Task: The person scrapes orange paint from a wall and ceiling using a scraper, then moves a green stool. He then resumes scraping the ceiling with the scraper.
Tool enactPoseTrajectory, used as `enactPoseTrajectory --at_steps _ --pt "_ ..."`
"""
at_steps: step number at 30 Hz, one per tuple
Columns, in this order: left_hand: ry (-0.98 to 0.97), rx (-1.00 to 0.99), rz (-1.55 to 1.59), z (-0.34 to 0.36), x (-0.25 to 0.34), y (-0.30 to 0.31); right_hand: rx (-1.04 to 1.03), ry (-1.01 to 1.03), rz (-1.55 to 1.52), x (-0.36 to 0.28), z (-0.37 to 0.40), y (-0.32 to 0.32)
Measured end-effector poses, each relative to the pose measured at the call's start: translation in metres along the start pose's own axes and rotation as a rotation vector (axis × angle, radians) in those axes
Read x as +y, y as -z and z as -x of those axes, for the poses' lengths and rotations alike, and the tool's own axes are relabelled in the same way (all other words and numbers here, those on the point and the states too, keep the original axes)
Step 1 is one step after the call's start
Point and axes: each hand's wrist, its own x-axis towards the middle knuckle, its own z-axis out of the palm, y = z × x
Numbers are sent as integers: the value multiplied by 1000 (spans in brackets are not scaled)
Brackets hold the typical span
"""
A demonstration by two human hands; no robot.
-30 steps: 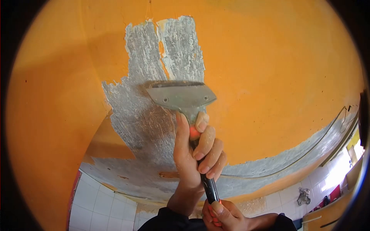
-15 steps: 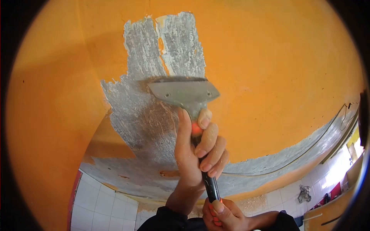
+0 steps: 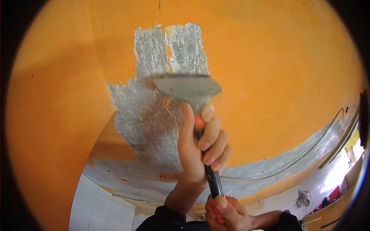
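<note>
A wide metal scraper (image 3: 187, 87) lies with its blade against the orange wall (image 3: 266, 88), over a grey scraped patch (image 3: 144, 111). Its long handle is black and red. My left hand (image 3: 200, 142) is wrapped round the upper handle just below the blade, thumb along one side. Lower down, my right hand (image 3: 229, 213) grips the red end of the same handle. Above the blade, the patch continues as two grey strips with a thin orange line between them. The blade is slightly blurred.
Below the orange paint runs a grey band with a cable (image 3: 266, 176). White tiles (image 3: 102, 204) show at the lower left and lower right. A crumpled grey thing (image 3: 303, 198) hangs at the lower right, near a bright window.
The view has shifted, so the scraped patch sits lower and further right. The blade is now a little nearer the top of the patch. Both hands keep their grip.
</note>
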Motion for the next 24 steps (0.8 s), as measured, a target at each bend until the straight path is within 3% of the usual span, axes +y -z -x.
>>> enactPoseTrajectory --at_steps 11,20,22,24 --pt "-6 -46 21 -10 4 -11 -1 35 26 -11 -2 -6" --pt "4 -145 50 -26 12 -16 -22 -134 105 -15 -8 5" --pt "5 -134 46 -17 7 -16 -26 31 48 -24 -4 -8" --pt "3 -124 41 -20 8 -17 -23 42 68 -25 -7 -9"
